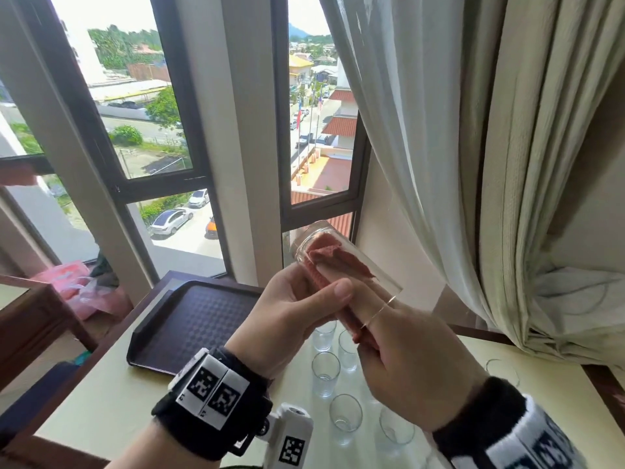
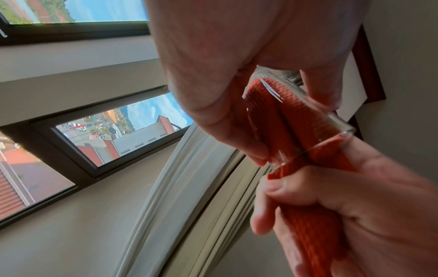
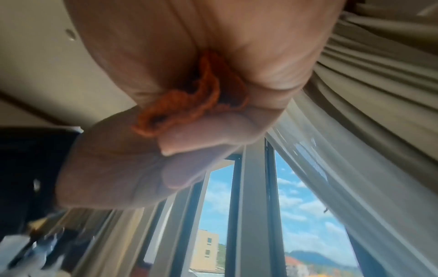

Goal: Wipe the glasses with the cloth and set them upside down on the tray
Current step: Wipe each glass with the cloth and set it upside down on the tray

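While daylight comes through the window [image 1: 162, 106] at the far side, a pink plastic bag [image 1: 72, 282] lies on a low ledge at the far left. Right of it, the dark brown tray [image 1: 189, 319] sits on the pale desk [image 1: 111, 401], its patterned bed bare. Above the tray's right edge the left hand [image 1: 287, 316] grips a clear glass [image 1: 341, 258], thumb across the near side and fingers curled round the far side. This glass is held in the air, tilted, base toward the window and mouth toward the right hand [image 1: 416, 363]. A reddish cloth [image 1: 334, 255] is stuffed inside it; in the left wrist view the cloth [image 2: 284, 120] fills the glass [image 2: 341, 131] and trails out of the mouth. Fingers of the right hand reach into the mouth with the cloth, one wearing a thin ring [image 1: 375, 313], and the rest of the hand is closed round the cloth's tail, which the right wrist view shows bunched in the palm [image 3: 189, 105]. Below both hands, several more glasses [image 1: 326, 374] stand upright on the desk, just right of the tray. Pale curtains [image 1: 490, 164] hang at the far right.
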A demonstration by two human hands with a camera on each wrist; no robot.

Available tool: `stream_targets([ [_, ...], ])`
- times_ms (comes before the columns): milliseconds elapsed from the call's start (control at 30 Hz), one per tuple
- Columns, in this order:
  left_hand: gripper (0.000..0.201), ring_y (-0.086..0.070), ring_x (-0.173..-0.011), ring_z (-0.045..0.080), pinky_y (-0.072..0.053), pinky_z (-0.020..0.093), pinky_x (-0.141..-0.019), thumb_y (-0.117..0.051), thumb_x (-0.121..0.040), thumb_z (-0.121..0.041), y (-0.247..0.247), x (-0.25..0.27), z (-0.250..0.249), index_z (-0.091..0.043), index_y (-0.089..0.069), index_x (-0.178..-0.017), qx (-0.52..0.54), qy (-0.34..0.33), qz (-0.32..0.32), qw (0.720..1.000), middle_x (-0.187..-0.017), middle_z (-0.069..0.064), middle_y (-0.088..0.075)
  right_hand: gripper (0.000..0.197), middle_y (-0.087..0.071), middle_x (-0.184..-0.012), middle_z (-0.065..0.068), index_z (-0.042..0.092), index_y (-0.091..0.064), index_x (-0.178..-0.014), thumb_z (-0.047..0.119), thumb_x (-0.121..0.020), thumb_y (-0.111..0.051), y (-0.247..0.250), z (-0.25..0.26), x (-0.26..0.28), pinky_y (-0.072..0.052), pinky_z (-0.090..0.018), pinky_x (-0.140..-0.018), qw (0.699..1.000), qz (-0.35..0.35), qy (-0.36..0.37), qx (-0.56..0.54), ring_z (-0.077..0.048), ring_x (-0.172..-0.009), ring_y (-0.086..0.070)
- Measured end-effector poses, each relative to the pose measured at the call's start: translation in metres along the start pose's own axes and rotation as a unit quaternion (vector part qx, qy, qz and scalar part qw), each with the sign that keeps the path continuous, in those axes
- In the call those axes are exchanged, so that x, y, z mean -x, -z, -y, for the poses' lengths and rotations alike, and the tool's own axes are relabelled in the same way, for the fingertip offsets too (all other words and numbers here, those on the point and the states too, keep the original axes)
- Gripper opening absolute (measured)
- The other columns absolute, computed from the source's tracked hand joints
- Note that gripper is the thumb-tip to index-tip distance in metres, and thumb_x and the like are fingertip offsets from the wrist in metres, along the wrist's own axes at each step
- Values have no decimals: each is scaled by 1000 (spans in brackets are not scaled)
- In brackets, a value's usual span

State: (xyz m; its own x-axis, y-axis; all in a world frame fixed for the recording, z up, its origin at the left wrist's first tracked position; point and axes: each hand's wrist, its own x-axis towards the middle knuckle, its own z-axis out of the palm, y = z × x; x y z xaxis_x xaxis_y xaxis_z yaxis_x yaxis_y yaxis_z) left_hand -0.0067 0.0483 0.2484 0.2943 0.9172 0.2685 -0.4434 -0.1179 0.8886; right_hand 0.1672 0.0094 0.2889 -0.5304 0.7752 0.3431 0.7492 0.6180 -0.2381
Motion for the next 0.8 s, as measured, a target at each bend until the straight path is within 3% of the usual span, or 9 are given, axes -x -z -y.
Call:
stream_targets([
  [133,75,-67,-107,39,-57,48,-96,-93,-81,-34,6,-1,3,14,-56,-125,63,1,19,998,-114,34,-65,97,-73,-108,3,60,-37,-148,-11,-83,-52,-1,5,-2,-57,-26,-53,938,12,-41,-344,-16,-59,-67],
  [267,41,-69,-112,29,-55,40,-100,-84,-91,-24,15,-1,0,-4,-72,-125,92,-10,66,994,-121,16,-73,78,-59,-60,-19,18,-51,-148,-16,-79,-45,5,0,-3,-40,-18,-33,535,120,-85,-832,-19,-37,-56],
  [300,39,-68,-113,30,-54,41,-101,-83,-92,-24,16,-2,-3,-5,-73,-125,82,-12,69,994,-121,16,-73,76,-60,-62,-18,11,-48,-149,-16,-78,-44,7,-1,-5,-39,-18,-32,482,128,-92,-862,-17,-37,-56],
  [367,38,-72,-108,28,-58,37,-95,-84,-90,-26,16,-5,-6,-7,-74,-121,76,-12,66,995,-116,15,-75,78,-61,-64,-21,18,-54,-146,-17,-77,-49,4,7,-10,-39,-18,-31,544,116,-89,-826,-19,-34,-56],
  [467,49,-77,-92,24,-61,30,-79,-94,-77,-38,19,-5,-12,-6,-76,-110,57,2,7,998,-103,13,-78,91,-74,-100,5,48,-47,-148,-15,-82,-54,-12,13,-15,-50,-27,-42,907,7,-45,-419,-21,-50,-67],
  [500,50,-78,-91,24,-62,30,-77,-95,-75,-40,22,-5,-12,-7,-77,-107,31,1,-2,1000,-102,14,-78,94,-72,-117,11,48,-38,-153,-8,-80,-58,-17,12,-16,-54,-29,-50,979,-23,-5,-204,-20,-58,-69],
  [567,40,-78,-93,28,-62,30,-77,-93,-78,-37,27,-7,-14,-11,-80,-105,-27,2,-10,1000,-103,17,-79,99,-66,-136,13,43,-27,-158,3,-75,-62,-21,6,-18,-57,-31,-61,999,-18,8,34,-21,-66,-69],
  [667,53,-76,-98,33,-62,34,-80,-92,-81,-34,32,-8,-15,1,-72,-115,-24,11,-6,1000,-111,24,-75,86,-67,-130,14,51,-34,-152,6,-84,-59,-35,-1,-33,-57,-25,-80,993,11,-31,-117,-18,-90,-72],
  [800,63,-73,-103,32,-61,39,-91,-96,-77,-31,40,-3,-11,5,-68,-121,93,12,15,996,-113,24,-72,42,-69,-77,-19,-5,-64,-121,21,-88,-67,-26,2,-36,-54,-23,-50,790,95,-163,-583,-17,-52,-67],
])
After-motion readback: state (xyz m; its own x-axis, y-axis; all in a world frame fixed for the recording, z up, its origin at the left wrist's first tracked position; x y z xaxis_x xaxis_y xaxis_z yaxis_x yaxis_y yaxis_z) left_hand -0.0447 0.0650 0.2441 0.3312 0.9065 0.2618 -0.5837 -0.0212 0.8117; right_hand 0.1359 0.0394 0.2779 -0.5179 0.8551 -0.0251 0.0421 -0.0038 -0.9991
